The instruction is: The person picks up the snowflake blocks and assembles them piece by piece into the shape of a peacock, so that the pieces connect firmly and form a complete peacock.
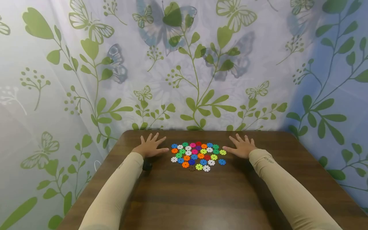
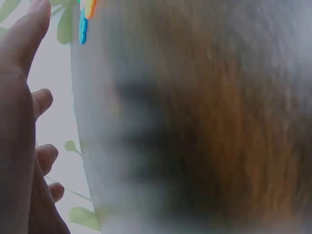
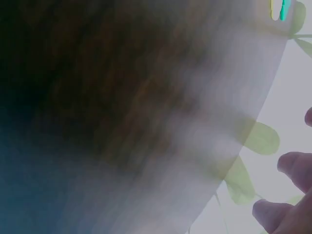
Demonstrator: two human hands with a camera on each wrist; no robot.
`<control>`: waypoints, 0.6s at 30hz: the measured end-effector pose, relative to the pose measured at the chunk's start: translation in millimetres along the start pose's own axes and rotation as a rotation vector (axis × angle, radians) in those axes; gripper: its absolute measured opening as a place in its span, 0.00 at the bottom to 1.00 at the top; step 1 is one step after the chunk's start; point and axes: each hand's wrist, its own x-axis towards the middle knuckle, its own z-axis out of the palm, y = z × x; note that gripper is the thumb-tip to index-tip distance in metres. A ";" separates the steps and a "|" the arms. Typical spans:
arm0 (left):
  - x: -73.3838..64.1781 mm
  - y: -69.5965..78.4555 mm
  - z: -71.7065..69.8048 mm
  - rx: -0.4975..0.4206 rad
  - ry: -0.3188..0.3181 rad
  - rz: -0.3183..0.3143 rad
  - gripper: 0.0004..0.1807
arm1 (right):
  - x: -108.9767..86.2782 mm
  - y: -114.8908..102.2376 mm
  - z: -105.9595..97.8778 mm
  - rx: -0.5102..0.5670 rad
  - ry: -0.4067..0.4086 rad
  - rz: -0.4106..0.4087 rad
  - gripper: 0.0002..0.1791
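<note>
Many flat, notched plastic discs in orange, blue, white, green, red, pink, yellow and brown lie in a loose cluster on the wooden table. Left of them my left hand is spread, its thumb pointing toward the discs. My right hand lies spread on the other side, with its thumb close to a yellow-green disc. Neither hand holds anything. A blue disc shows at the top of the left wrist view, and a green disc at the top of the right wrist view.
The dark brown table has its far edge against a pale curtain printed with green leaves and butterflies. A small black object shows beside my left wrist. Both forearms wear beige sleeves.
</note>
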 end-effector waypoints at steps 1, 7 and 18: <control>-0.1 0.9 0.4 -0.007 0.002 0.003 0.49 | 0.0 -0.6 1.3 -0.003 -0.001 0.000 0.56; -2.1 10.8 6.7 -0.037 0.028 0.041 0.50 | 2.2 -7.2 13.7 0.027 -0.013 -0.049 0.55; -7.6 37.3 11.6 -0.123 0.121 0.217 0.46 | -5.9 -34.0 28.8 0.112 -0.028 -0.226 0.48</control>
